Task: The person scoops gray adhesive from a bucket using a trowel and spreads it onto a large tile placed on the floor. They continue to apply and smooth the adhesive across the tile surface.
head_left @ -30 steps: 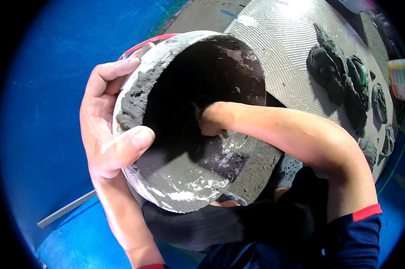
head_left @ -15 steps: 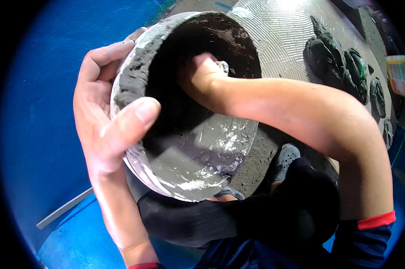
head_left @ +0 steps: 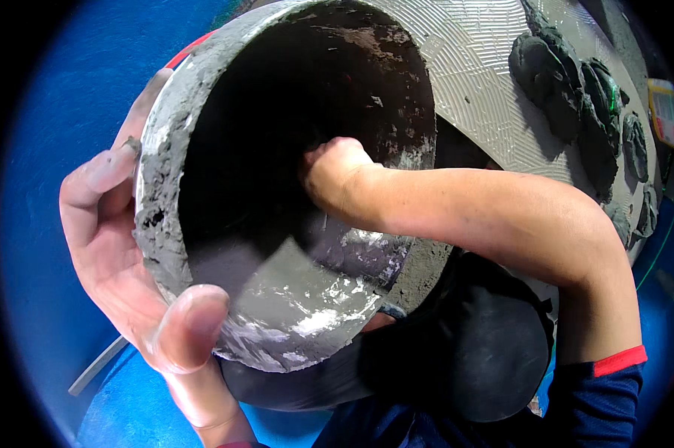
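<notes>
A large bucket (head_left: 161, 149) is tilted with its mouth toward me, its rim and inner wall smeared with grey mortar and whitish streaks. My left hand (head_left: 116, 261) clasps its left side, fingers around the outside and thumb by the lower rim. Deep in the bucket is my right hand (head_left: 338, 173), its fingers curled closed. Dark shadow hides what that hand grips, and the bucket's bottom cannot be made out.
Beyond the bucket lies a pale slab (head_left: 475, 67) with ridged, combed mortar. Dark mortar clumps (head_left: 550, 82) sit on it. At far right is a yellow-edged package (head_left: 669, 116). A thin grey strip (head_left: 98, 366) lies lower left on blue surfacing. My dark-clad knee (head_left: 494, 336) is beneath my right arm.
The bucket and my left hand have shifted left and lower in view. My right hand has moved lower within the bucket; a pale bit seen beside it earlier is now out of sight.
</notes>
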The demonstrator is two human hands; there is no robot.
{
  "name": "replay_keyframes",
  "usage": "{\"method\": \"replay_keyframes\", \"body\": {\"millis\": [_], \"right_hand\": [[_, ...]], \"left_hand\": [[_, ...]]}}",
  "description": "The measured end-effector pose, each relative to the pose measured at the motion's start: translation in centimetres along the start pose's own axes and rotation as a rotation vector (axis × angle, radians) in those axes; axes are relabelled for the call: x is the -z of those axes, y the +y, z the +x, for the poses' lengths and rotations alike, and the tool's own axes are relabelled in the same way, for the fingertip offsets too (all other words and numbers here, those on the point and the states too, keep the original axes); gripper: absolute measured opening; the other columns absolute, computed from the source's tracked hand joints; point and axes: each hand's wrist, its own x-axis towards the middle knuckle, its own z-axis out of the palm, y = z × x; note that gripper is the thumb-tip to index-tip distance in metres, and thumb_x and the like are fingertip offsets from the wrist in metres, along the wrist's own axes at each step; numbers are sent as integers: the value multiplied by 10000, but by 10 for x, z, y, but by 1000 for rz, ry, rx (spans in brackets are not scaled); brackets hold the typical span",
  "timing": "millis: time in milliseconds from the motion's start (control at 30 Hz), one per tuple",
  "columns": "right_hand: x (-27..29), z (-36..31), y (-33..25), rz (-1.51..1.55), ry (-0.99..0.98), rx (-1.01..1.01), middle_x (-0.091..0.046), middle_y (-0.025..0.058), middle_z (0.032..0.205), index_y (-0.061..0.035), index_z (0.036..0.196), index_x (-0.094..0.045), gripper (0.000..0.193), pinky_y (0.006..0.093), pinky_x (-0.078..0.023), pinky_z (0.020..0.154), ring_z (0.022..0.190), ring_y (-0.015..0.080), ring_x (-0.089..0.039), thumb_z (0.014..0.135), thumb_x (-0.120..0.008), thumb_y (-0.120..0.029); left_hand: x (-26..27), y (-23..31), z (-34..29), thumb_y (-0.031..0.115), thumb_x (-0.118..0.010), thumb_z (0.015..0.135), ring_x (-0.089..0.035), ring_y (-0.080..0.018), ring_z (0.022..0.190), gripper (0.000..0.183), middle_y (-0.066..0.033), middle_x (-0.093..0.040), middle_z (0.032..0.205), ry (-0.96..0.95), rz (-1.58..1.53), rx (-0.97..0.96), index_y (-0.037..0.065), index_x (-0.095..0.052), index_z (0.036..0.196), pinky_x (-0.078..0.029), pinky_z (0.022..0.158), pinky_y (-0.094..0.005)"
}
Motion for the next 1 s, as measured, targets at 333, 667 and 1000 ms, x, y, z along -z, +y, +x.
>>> {"method": "replay_keyframes", "body": {"millis": [333,667,1000], "right_hand": [[2,-5,-10,162,-11,64,-711,40,1161,-130,1112,-744,298,348,-582,769,1049,221,-690,816,-716,-145],[8,-12,-23,254,-56,185,-713,63,1158,-119,1110,-743,318,369,-578,803,1073,242,-684,793,-734,-132],[-8,-7,-31,581,-52,223,-730,163,975,-23,957,-746,227,395,-572,819,978,297,-702,765,-656,-107]], "left_hand": [[36,-4,3,415,-821,633,-476,-332,1264,799,-315,-424,1412,-145,75,-90,32,-440,1221,-314,1124,-438],[31,1,-2,463,-866,594,-452,-319,1294,835,-281,-415,1446,-77,87,-56,90,-433,1203,-300,1140,-442],[44,-20,2,417,-813,647,-453,-337,1290,824,-331,-372,1460,-224,11,-110,17,-413,1246,-290,1142,-447]]}}
